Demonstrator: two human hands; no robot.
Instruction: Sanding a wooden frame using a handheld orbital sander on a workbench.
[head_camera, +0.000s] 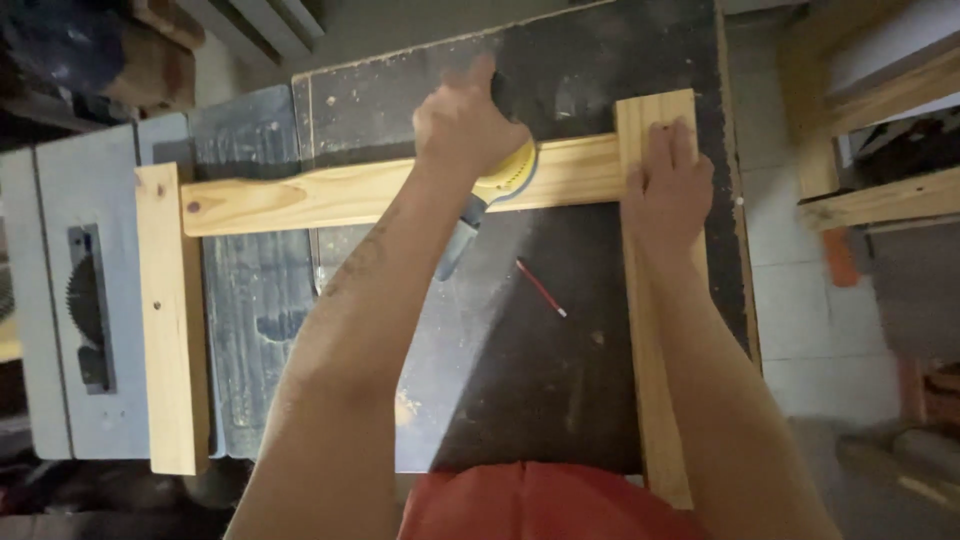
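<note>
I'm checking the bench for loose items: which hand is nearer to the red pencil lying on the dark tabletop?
Right. The right hand rests flat on the frame's right wooden board, just up and right of the red pencil. The left hand grips the yellow sander on the crosspiece, farther up.

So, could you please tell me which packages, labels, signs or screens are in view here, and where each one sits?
None are in view: no package, label, sign or screen shows.
The left hand grips a yellow-and-black power sander on the pale wooden frame.
The right hand presses on the frame's right rail.
</note>
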